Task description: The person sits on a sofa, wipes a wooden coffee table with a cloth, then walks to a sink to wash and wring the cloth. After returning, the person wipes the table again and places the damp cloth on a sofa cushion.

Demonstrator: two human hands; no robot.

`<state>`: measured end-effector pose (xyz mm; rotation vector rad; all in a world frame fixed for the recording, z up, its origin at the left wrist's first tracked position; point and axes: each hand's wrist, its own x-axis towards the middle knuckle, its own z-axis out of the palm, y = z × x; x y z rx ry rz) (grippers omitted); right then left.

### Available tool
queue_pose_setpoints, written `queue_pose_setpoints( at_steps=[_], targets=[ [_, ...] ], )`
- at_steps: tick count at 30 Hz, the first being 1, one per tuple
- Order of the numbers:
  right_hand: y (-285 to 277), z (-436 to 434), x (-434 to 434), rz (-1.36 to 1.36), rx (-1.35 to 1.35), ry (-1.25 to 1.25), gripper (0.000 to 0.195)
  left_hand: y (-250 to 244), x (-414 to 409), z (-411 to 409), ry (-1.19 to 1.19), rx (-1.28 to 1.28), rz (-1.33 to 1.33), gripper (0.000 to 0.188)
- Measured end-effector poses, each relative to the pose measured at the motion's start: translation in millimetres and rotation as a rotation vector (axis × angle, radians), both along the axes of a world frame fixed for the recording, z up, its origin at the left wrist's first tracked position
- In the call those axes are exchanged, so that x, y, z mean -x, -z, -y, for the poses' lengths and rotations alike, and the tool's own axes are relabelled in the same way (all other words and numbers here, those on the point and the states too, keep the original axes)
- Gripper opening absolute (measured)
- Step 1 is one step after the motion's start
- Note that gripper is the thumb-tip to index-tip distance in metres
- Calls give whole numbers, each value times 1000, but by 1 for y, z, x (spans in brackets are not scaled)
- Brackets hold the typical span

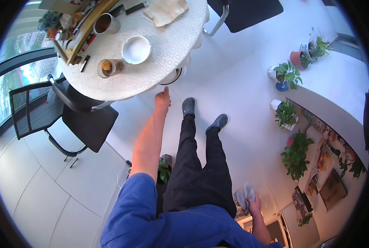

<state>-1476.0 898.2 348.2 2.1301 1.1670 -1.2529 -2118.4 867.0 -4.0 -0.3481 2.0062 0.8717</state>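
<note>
My left hand (163,99) reaches forward near the edge of a round table with a patterned white tablecloth (162,59); one finger points out, and nothing shows in the hand. Down at the lower right, my right hand (254,205) grips a crumpled grey cloth (245,196). On the tablecloth are a white ceramic bowl (136,49), a glass cup with brown contents (107,68), a metal cup (106,24), a black marker pen (85,63) and a beige cloth (166,11). A wooden rack (86,35) with various items stands at the table's far left.
A black chair (90,124) stands left of the table, another black chair (246,14) beyond it. Several potted plants (288,74) line the right side. A potted plant (164,170) is close beside my left leg. A round-rimmed object (173,76) shows partly under the table edge.
</note>
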Motion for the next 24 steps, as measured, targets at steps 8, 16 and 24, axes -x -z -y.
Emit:
queue_pose_setpoints(
  at_steps=[8,16,24],
  targets=[
    [14,-26,28,-266,-43,254,41,-101,-83,34,-24,-222,145,35],
    [-50,-118,186,-821,98,437,46,-263,-153,20,109,-526,330,21],
    [-152,-159,271,-1343,388,445,82,-448,-152,-56,243,-932,865,61]
  ],
)
